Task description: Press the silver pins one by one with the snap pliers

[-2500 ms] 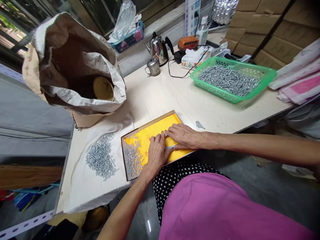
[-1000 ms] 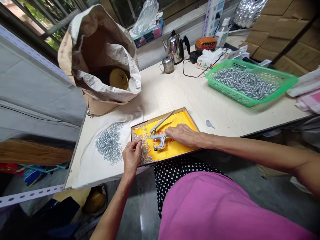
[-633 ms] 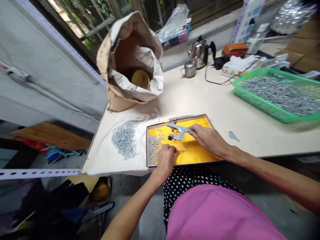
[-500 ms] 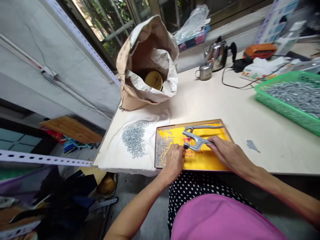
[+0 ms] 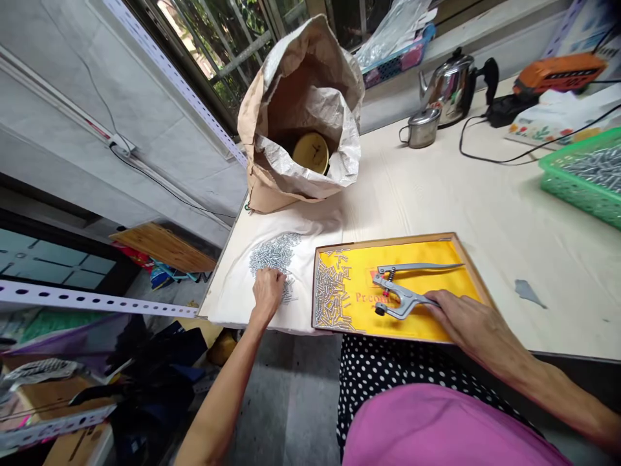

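My right hand (image 5: 468,320) is wrapped round the lower handle of grey metal spring-loaded pliers (image 5: 406,299), which lie over the yellow floor of a shallow tray (image 5: 388,241). The pliers' jaws point left and stand apart; a dark round tip shows on the lower jaw. My left hand (image 5: 268,291) is at the near side of a pile of small silvery metal pins (image 5: 275,251) on a white cloth (image 5: 233,294). Its fingers are curled down among the pins, and whatever is between them is hidden. More metal pins (image 5: 330,291) lie loose in the tray's left end.
A large paper sack (image 5: 272,181) with a round yellow object inside stands behind the pins. A lidded metal cup (image 5: 423,129), a kettle (image 5: 451,90) and a green basket (image 5: 577,188) of metal pieces sit further right. A grey flat scrap (image 5: 528,293) lies right of the tray.
My left hand has moved left, from the pliers' jaw over the tray to the pin pile on the cloth. My right hand still holds the pliers. The view has shifted slightly.
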`<state>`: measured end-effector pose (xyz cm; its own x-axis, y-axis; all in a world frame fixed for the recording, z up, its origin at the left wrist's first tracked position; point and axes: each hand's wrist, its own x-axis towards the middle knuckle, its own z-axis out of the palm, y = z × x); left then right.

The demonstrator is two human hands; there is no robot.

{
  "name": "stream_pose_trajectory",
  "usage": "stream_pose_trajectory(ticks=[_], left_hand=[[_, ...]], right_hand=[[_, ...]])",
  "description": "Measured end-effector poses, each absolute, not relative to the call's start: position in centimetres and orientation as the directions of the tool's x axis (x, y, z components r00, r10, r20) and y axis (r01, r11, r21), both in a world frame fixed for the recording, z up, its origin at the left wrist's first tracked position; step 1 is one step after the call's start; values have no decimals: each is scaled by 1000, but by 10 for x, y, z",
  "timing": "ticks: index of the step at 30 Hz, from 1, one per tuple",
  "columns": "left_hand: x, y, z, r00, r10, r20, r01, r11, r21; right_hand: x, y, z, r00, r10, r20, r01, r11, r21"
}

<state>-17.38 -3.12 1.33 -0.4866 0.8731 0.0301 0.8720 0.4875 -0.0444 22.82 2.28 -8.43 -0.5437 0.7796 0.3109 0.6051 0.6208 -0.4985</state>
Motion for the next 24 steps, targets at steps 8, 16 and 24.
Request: stream_pose_trajectory(ticks=[8,16,24], left_hand=[[-158,-41,-2,-551,824,-131,834,539,-119],[-144,-38,12,-511,859,-42,854,512,88],[-33,-26,7,-232,911,-341,440,411,798]], right_hand=[[230,23,-86,-586,753,299,604,652,-458],[225,42,-69,-763,628,154,570,766,-297],[221,53,-62,-815,564,130,518,811,-273]])
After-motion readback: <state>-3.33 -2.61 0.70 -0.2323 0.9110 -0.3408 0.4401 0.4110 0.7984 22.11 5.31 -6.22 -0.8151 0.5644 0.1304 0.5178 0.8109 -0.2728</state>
